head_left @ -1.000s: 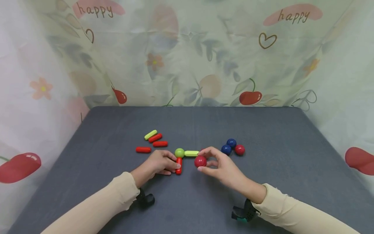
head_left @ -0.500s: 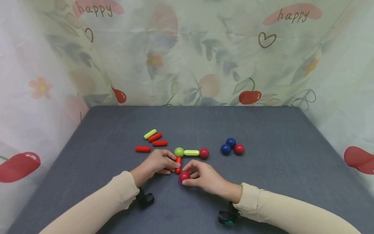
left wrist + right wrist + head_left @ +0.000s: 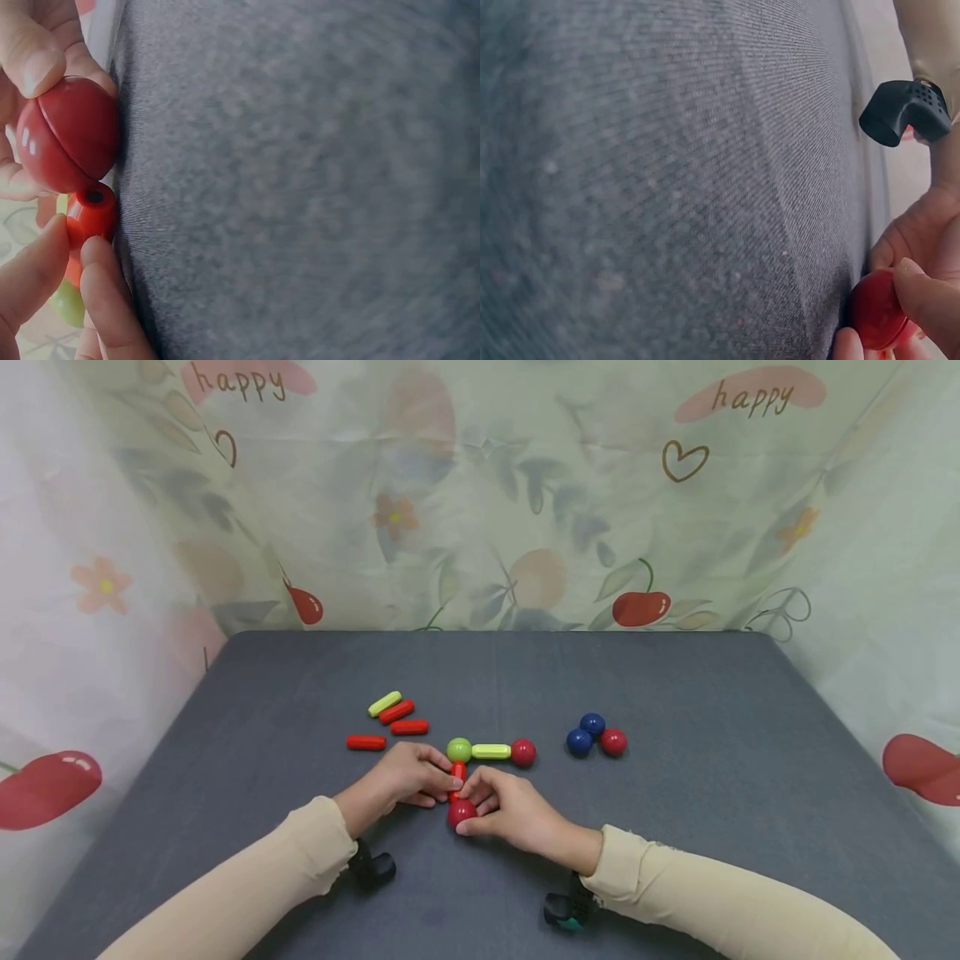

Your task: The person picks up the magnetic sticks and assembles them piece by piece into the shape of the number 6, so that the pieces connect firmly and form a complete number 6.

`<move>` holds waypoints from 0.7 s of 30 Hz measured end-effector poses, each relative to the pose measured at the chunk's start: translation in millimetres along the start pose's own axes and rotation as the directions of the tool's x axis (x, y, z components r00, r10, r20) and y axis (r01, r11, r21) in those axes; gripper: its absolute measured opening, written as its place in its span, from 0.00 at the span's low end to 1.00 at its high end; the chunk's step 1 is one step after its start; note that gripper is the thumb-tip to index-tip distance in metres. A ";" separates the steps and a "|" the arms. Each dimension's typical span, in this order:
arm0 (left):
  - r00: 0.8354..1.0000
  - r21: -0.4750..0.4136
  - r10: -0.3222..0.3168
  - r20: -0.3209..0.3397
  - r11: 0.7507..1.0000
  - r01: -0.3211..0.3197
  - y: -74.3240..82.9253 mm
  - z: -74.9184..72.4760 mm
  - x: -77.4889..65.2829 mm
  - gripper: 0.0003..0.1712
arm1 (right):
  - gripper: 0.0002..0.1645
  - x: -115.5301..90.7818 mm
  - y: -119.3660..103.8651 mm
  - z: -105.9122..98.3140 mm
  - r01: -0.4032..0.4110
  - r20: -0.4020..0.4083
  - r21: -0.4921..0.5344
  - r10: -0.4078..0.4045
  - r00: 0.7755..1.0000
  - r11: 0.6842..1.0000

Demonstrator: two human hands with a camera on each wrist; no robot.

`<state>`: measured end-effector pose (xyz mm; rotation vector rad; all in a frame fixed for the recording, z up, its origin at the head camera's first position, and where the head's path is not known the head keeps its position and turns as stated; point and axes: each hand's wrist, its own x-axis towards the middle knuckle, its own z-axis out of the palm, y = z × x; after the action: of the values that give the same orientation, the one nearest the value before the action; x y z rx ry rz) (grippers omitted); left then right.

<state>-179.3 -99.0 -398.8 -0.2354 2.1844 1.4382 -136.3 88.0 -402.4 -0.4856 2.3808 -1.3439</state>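
Thumb and fingers of my left hand (image 3: pixel 408 774) pinch a short red rod (image 3: pixel 457 770), which runs toward me from a green ball (image 3: pixel 459 749). My right hand (image 3: pixel 525 810) grips a red ball (image 3: pixel 461 814) at the rod's near end. In the left wrist view, the dark hole in the end of the rod (image 3: pixel 94 217) shows beside the seamed ball (image 3: pixel 75 135); whether they touch, I cannot tell. From the green ball a yellow-green rod (image 3: pixel 491 752) extends right to a second red ball (image 3: pixel 523 752). In the right wrist view, fingers partly cover the held ball (image 3: pixel 877 307).
Left of the joined pieces lie loose red rods (image 3: pixel 366 742) and one yellow-green rod (image 3: pixel 385 704). To the right, two blue balls (image 3: pixel 579 742) and a red ball (image 3: pixel 613 742) sit close together. A patterned curtain (image 3: pixel 487 527) hangs behind the dark grey table (image 3: pixel 480 668).
My right hand has carried the red ball left and toward me, to the red rod's near end. The second red ball has come into full view. My left hand stays on the rod.
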 end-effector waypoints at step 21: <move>0.998 0.000 -0.039 0.051 0.999 0.039 3.7 -2.7 -0.1 0.15 | 0.22 2.5 4.7 -1.3 0.004 0.031 0.068 -0.006 1.000 0.998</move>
<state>-181.6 -99.8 -395.0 -0.2374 2.1270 1.4089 -139.7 90.1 -406.2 -0.4903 2.3027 -1.4042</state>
